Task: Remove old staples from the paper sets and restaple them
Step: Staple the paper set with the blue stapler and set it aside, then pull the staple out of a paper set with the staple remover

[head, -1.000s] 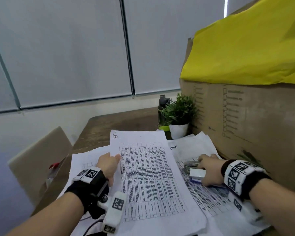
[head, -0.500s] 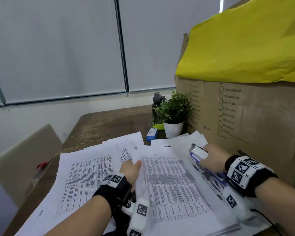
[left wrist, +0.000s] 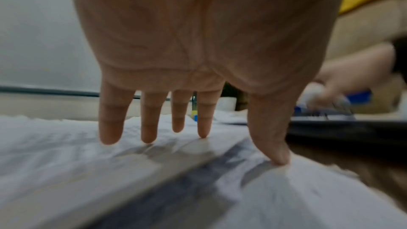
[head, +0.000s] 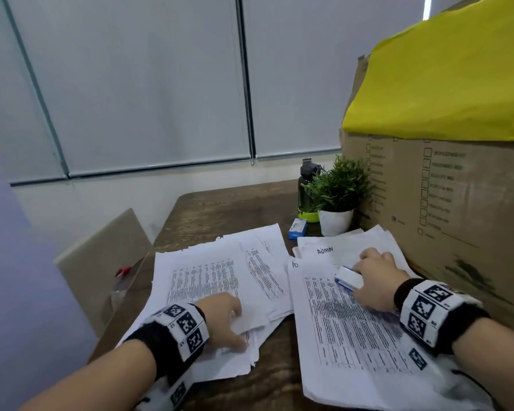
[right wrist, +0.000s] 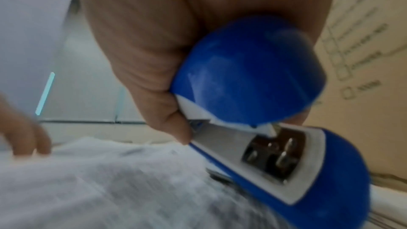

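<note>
Two heaps of printed paper sets lie on the brown table. My right hand grips a blue and white stapler over the right heap, near the top sheet marked "10". The right wrist view shows the stapler with its mouth parted above the blurred paper. My left hand rests with straight, spread fingers on the near corner of the left heap. In the left wrist view its fingertips and thumb press the sheets.
A big cardboard box under a yellow sheet walls the right side. At the back stand a potted plant, a dark bottle and a small blue staple box. A beige chair stands left of the table.
My left hand has swung left, from the sheet marked "10" to the near corner of the left heap. The right hand lifted the stapler, then lowered it onto the right heap.
</note>
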A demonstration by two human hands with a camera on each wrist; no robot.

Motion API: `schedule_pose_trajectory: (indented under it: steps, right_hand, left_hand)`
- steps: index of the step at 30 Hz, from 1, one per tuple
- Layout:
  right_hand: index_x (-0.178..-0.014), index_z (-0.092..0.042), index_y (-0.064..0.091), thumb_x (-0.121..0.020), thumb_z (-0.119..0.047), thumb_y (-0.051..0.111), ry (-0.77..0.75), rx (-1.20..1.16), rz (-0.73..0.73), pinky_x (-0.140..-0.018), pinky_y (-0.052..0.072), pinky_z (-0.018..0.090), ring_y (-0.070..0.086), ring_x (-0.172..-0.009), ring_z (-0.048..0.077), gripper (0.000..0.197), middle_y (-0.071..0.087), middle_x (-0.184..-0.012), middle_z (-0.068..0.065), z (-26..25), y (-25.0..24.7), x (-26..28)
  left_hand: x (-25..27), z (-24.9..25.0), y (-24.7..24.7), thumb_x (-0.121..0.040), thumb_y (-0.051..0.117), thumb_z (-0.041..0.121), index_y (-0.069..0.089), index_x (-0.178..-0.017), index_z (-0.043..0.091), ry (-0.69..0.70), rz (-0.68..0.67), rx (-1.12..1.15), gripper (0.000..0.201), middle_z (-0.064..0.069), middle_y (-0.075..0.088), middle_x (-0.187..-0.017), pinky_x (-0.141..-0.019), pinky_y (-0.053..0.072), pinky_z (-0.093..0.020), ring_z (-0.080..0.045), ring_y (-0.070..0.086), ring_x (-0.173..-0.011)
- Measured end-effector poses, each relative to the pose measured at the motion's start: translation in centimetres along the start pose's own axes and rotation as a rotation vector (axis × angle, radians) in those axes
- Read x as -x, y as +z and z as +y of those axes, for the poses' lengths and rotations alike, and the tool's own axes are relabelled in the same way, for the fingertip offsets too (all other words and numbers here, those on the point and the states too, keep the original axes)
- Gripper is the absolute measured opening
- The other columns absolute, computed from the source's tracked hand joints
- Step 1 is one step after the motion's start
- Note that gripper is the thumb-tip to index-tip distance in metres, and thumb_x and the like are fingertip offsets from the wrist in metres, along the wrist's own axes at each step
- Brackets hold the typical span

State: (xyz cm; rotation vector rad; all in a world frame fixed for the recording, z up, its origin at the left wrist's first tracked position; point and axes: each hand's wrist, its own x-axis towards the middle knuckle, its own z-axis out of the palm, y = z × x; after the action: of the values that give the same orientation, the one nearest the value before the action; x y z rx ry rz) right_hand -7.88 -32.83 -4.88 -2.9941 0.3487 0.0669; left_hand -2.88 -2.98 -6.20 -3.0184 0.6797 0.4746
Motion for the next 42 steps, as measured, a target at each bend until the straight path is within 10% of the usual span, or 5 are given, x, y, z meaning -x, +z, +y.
schedule_pose_trajectory:
  steps: [12, 22, 28, 35, 42]
  right_hand:
    - [-0.080, -0.013, 0.064, -0.083, -0.027, 0.060, -0.215, -0.300, -0.106, -0.057, 0.044, 0.024, 0.060, -0.071, 0.018, 0.014, 0.064, -0.077, 0.002, -7.7, 0.9, 8.3]
    - [-0.083, -0.018, 0.061, -0.083, -0.033, 0.064, -0.081, -0.223, -0.042, -0.058, 0.041, 0.021, 0.060, -0.083, 0.018, 0.016, 0.064, -0.088, 0.000, -6.9, 2.9, 7.9]
    - [-0.073, -0.018, 0.058, -0.085, -0.050, 0.062, -0.085, -0.166, -0.098, -0.057, 0.038, 0.024, 0.057, -0.073, 0.015, 0.034, 0.060, -0.074, -0.002, -6.3, 3.2, 7.3]
    - [-0.116, -0.017, 0.065, -0.092, -0.048, 0.052, -0.023, -0.092, 0.085, -0.095, 0.045, 0.032, 0.056, -0.111, 0.025, 0.041, 0.062, -0.121, 0.007, -3.8, -0.2, 3.5]
    - [-0.136, -0.010, 0.040, -0.085, -0.044, 0.063, 0.111, 0.097, -0.026, -0.095, 0.045, 0.029, 0.054, -0.118, 0.023, 0.066, 0.051, -0.136, 0.009, 0.0, 0.5, -0.6]
  left_hand:
    - [5.2, -0.7, 0.6, -0.093, 0.052, 0.007, 0.045, -0.055, 0.011, 0.014, 0.171, 0.113, 0.040, 0.001, 0.038, -0.056, -0.064, 0.034, -0.025, -0.015, 0.040, -0.058]
    - [14.0, -0.3, 0.6, -0.100, 0.047, 0.046, 0.068, -0.097, 0.005, 0.198, -0.367, 0.931, 0.046, -0.004, 0.070, -0.100, -0.065, 0.058, -0.031, -0.021, 0.067, -0.077]
    - [12.3, -2.5, 2.4, -0.092, 0.050, 0.062, 0.033, -0.151, 0.026, 0.044, -0.126, -0.014, 0.071, 0.004, 0.029, -0.159, -0.117, 0.028, -0.040, -0.021, 0.033, -0.143]
    - [12.3, -2.1, 2.1, -0.077, 0.072, 0.060, 0.058, -0.134, 0.031, 0.081, -0.077, -0.090, 0.065, 0.007, 0.063, -0.129, -0.102, 0.046, -0.032, -0.017, 0.058, -0.117]
    - [11.7, -2.8, 2.9, -0.082, 0.070, 0.055, 0.024, -0.154, 0.033, 0.021, -0.155, -0.132, 0.089, 0.012, 0.019, -0.162, -0.118, 0.029, -0.041, -0.020, 0.030, -0.144]
